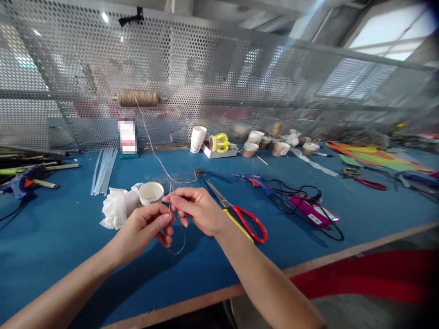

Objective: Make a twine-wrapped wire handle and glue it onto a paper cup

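Observation:
My left hand (pixel 146 228) and my right hand (pixel 199 210) meet above the blue table (pixel 68 228), both pinching a thin strand of twine (pixel 156 155). The twine runs up and back to a spool (pixel 137 98) hung on the perforated metal screen. A loop of it hangs below my fingers. Just behind my left hand lies a paper cup (pixel 151 193) wrapped in white tissue (pixel 115 208). Red and yellow handled scissors (pixel 240 214) lie right of my right hand.
A blue glue gun (pixel 259 182) with black cable and a magenta device (pixel 310 208) lie right of the scissors. Paper cups (pixel 198 138), a tape tray (pixel 219 145), wrapped cups and coloured paper sheets (pixel 373 157) line the back. Clear strips (pixel 103 171), sticks and another glue gun (pixel 18 185) sit left.

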The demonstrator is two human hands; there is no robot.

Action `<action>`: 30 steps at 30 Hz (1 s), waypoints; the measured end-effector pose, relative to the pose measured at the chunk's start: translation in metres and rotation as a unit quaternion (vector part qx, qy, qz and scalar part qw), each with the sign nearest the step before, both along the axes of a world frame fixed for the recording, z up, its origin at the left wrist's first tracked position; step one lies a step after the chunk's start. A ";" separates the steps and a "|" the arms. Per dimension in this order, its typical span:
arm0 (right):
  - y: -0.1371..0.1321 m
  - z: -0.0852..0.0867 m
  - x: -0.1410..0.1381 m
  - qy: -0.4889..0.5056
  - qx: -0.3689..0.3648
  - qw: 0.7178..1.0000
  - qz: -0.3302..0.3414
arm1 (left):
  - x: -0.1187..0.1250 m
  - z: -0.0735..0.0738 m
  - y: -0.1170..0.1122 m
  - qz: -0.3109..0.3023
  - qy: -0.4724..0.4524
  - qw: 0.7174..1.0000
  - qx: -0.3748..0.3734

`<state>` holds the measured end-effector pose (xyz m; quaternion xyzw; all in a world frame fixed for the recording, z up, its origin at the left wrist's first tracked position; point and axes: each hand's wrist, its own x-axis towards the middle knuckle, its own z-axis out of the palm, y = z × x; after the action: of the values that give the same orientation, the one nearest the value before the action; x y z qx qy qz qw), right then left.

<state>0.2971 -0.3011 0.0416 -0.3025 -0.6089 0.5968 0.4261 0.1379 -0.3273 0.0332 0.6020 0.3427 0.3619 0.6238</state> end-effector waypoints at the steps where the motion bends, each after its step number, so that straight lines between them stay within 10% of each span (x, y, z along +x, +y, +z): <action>1: 0.000 -0.001 0.000 0.004 -0.009 1.000 0.001 | 0.000 0.000 0.000 -0.002 0.002 1.000 0.000; 7: -0.003 -0.002 -0.002 -0.014 -0.003 1.000 0.012 | -0.015 0.010 0.013 -0.020 0.062 0.996 0.060; 18: -0.005 -0.007 -0.009 -0.053 0.011 0.997 0.051 | -0.012 -0.003 0.021 0.090 -0.107 0.990 0.021; 25: -0.005 -0.007 -0.006 0.087 -0.193 0.951 0.227 | -0.011 0.006 0.016 0.133 -0.166 0.977 -0.022; 30: -0.003 -0.007 -0.003 0.082 -0.199 0.951 0.223 | -0.009 0.005 0.015 0.157 -0.188 0.969 -0.033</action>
<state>0.2942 -0.3042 0.0346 -0.1878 -0.4926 0.8086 0.2612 0.1289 -0.3123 0.0381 0.4407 0.3213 0.5509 0.6318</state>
